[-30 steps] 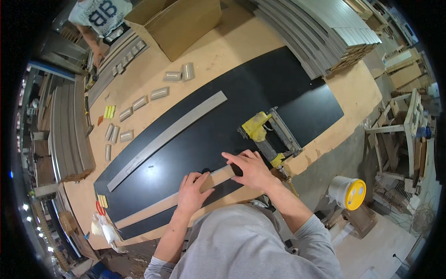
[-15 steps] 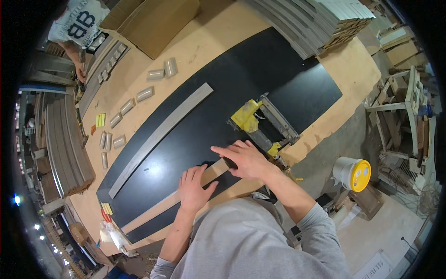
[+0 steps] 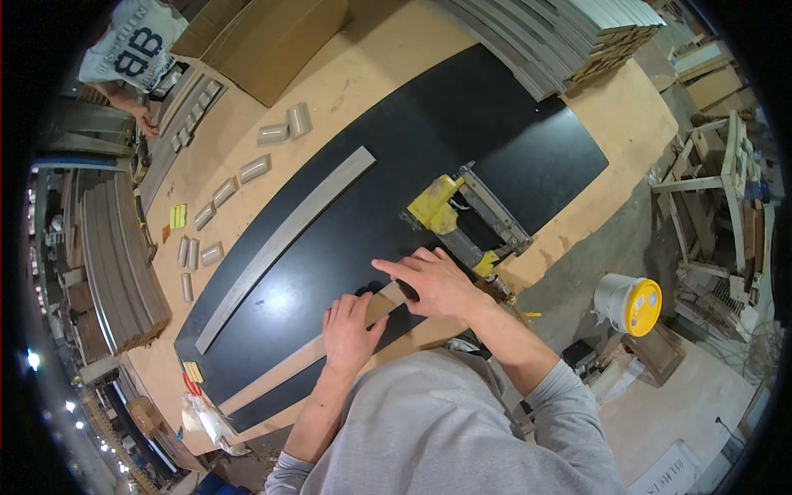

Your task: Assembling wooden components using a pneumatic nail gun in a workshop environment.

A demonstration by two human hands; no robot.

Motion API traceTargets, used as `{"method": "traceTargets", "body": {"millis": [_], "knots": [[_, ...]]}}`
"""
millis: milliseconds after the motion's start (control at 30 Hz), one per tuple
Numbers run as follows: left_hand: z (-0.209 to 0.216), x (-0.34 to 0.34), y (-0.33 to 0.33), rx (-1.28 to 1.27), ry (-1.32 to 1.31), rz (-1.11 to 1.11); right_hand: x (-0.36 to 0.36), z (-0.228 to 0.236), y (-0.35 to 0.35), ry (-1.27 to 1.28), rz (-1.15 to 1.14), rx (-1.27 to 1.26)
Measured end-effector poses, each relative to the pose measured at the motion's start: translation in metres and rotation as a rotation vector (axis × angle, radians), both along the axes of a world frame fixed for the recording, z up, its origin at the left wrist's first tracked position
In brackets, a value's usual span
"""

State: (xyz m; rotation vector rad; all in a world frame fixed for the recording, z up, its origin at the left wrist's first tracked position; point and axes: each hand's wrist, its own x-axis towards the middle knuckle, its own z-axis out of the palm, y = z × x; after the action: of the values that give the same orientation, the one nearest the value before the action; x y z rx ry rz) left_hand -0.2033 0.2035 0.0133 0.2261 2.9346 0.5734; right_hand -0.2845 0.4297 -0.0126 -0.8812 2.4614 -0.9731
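Observation:
A pale, narrow wood strip (image 3: pixel 276 375) lies slantwise on the black board (image 3: pixel 462 107), near my body. My left hand (image 3: pixel 351 337) straddles the strip, fingers over its far edge and thumb at its near side. At the strip's upper right end, my right hand (image 3: pixel 440 285) grips it, index finger stretched out to the left. A small dark patch shows under the right thumb; I cannot make out what it is. Just beyond that hand rests a yellow and grey nail gun (image 3: pixel 437 206). Farther away on the board lies a grey, slightly curved strip (image 3: pixel 285 247).
Short grey curved pieces (image 3: pixel 256 168) are scattered along the table's far left, near a cardboard box (image 3: pixel 264 49). Stacked grey slats (image 3: pixel 569 41) cover the far right corner. A yellow-lidded bucket (image 3: pixel 629 304) stands at right. Another person's hand (image 3: pixel 147 124) is at far left.
My left thumb has drawn slightly nearer to the strip; both hands otherwise stay in place on it. The view has shifted a little. The other person's hand has moved slightly.

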Motion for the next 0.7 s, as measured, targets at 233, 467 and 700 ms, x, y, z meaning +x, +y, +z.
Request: {"method": "traceTargets", "body": {"millis": [233, 467, 700], "knots": [[-0.001, 0.0, 0.0, -0.006, 0.025, -0.002, 0.001, 0.007, 0.0, -0.02, 0.003, 0.033], [-0.007, 0.004, 0.0, 0.015, 0.037, 0.03, 0.039, 0.027, 0.022, -0.135, -0.457, -0.386], [-0.008, 0.004, 0.002, 0.015, 0.019, 0.041, 0.063, -0.019, 0.132, 0.261, -1.33, -0.027]]}}
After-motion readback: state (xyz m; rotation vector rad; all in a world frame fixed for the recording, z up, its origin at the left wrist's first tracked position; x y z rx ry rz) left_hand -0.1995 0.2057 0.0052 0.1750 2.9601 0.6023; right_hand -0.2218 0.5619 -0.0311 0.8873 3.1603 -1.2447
